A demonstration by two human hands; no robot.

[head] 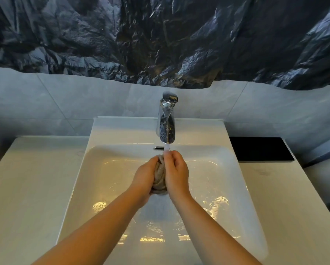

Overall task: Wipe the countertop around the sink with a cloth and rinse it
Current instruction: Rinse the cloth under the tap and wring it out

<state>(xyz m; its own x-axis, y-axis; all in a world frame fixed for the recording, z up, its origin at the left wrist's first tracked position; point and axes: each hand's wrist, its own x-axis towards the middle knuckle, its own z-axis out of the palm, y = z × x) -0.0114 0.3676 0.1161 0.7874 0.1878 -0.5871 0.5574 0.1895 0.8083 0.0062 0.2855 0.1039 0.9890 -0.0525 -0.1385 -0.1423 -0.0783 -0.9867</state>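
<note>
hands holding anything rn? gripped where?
Yes: both hands grip the bunched cloth under the running faucet: left hand on its left side, right hand on its right.

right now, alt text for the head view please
The left hand and right hand grip a bunched grey-brown cloth under water running from a chrome faucet over a white sink. Pale countertop lies on both sides.
</note>
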